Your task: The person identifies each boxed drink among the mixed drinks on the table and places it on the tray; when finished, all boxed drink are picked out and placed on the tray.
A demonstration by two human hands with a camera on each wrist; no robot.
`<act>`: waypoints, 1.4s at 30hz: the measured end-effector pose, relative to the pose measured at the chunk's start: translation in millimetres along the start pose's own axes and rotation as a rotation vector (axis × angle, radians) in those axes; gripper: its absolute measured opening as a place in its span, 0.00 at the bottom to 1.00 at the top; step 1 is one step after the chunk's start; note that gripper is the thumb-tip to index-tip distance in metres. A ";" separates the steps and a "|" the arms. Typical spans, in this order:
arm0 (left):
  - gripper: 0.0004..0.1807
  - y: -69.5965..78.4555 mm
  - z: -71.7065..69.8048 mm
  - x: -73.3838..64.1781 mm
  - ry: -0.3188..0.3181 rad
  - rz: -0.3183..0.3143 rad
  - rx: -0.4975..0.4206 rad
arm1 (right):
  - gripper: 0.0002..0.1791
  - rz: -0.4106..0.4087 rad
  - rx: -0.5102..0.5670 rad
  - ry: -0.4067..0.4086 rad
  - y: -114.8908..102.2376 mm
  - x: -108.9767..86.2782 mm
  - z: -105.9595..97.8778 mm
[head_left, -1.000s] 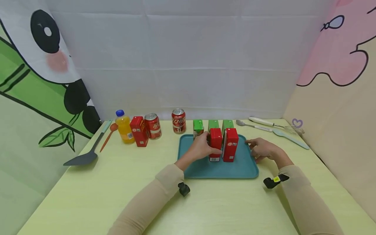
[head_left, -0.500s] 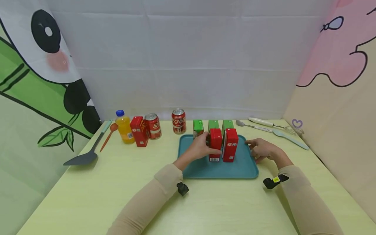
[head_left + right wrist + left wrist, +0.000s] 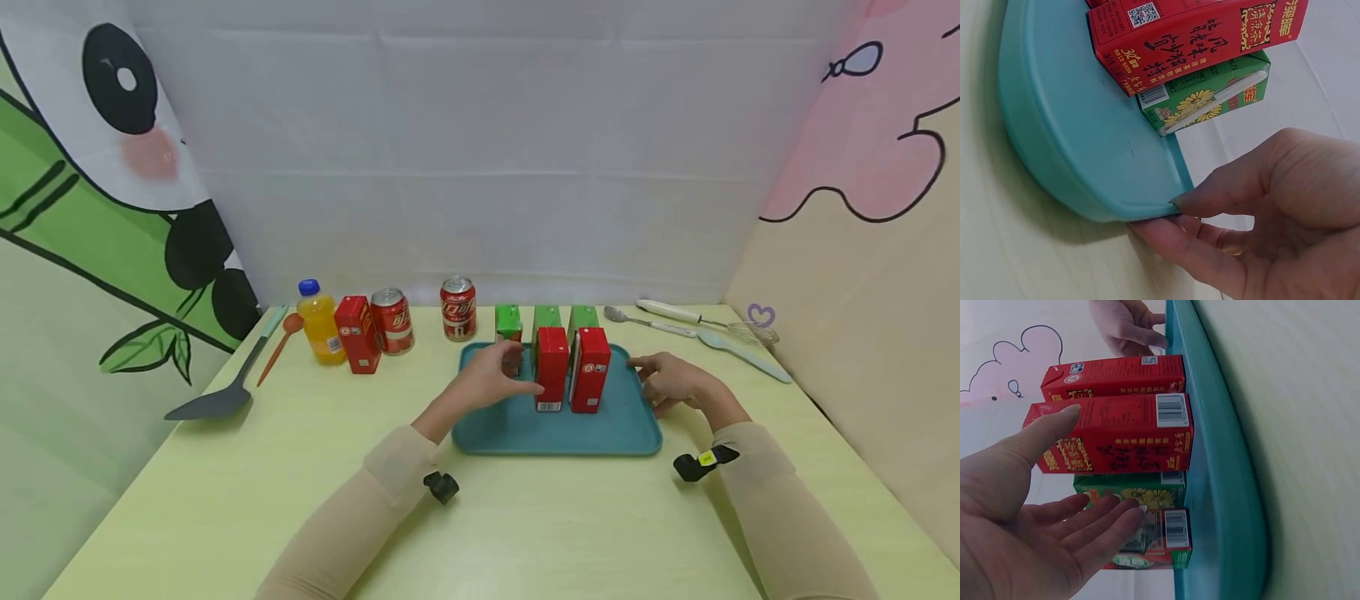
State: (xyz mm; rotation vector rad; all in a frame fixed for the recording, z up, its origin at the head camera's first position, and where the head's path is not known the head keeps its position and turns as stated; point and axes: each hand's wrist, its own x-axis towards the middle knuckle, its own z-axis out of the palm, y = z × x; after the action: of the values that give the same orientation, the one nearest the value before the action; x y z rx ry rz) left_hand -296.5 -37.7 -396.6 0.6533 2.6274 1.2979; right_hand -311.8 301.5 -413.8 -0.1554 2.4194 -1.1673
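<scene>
On the teal tray (image 3: pixel 562 437) two red drink cartons (image 3: pixel 552 367) (image 3: pixel 591 371) stand upright in front. Behind them is a row of green-topped drink cartons (image 3: pixel 547 317). My left hand (image 3: pixel 487 382) is just left of the nearer red carton, fingers spread and relaxed, holding nothing. In the left wrist view its thumb overlaps that red carton (image 3: pixel 1113 437), and its fingertips lie in front of the green cartons (image 3: pixel 1147 487). My right hand (image 3: pixel 1272 206) pinches the tray's right rim, thumb on the edge and fingers at its outer side.
Left of the tray stand two red cans (image 3: pixel 458 310) (image 3: pixel 392 323), another red carton (image 3: pixel 357 335) and an orange juice bottle (image 3: pixel 321 327). A spatula (image 3: pixel 225 400) and an orange spoon (image 3: pixel 279 350) lie further left. A whisk (image 3: pixel 705 319), a spoon (image 3: pixel 648 322) and a pale green utensil (image 3: pixel 742 354) lie back right.
My left hand has let go of the left red carton and drawn back a little to the left. The cartons stay standing, and my right hand stays on the rim.
</scene>
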 end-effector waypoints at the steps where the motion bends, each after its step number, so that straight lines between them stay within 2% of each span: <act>1: 0.44 -2.1 -2.7 -2.2 -0.002 0.006 -0.010 | 0.42 0.001 0.000 0.000 0.2 0.1 0.3; 7: 0.37 -10.6 -24.8 -12.9 0.032 0.037 -0.082 | 0.42 0.008 -0.001 0.005 -0.2 0.0 1.7; 14: 0.36 -14.9 -54.0 -23.6 0.129 0.018 -0.071 | 0.43 0.005 -0.011 0.005 -1.7 -3.1 -2.1; 22: 0.35 -31.5 -82.3 -27.0 0.246 -0.061 -0.018 | 0.42 -0.002 0.008 -0.004 1.8 -2.0 -0.6; 25: 0.33 -35.8 -98.0 -31.1 0.315 -0.064 -0.018 | 0.43 -0.006 -0.004 -0.004 0.8 -2.2 0.6; 30: 0.29 -45.4 -126.8 -38.6 0.507 -0.034 -0.003 | 0.43 -0.012 -0.015 -0.006 -3.3 -3.6 -0.6; 33: 0.27 -50.2 -138.5 -42.2 0.604 -0.017 0.025 | 0.42 -0.009 -0.021 -0.006 -3.4 -3.8 -1.7; 36: 0.27 -52.8 -146.1 -46.6 0.653 -0.014 0.049 | 0.42 -0.008 -0.025 -0.007 -2.6 -2.9 -1.9; 42: 0.26 -61.9 -155.7 -52.3 0.734 -0.052 0.124 | 0.42 0.001 -0.021 -0.019 -1.8 -1.6 -1.1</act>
State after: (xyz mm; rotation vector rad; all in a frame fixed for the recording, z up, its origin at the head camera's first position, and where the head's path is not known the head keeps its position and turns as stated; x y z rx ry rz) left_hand -317.4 -206.2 -352.2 0.1117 3.2771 1.6002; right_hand -311.1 301.6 -411.3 -0.1716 2.4152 -1.1352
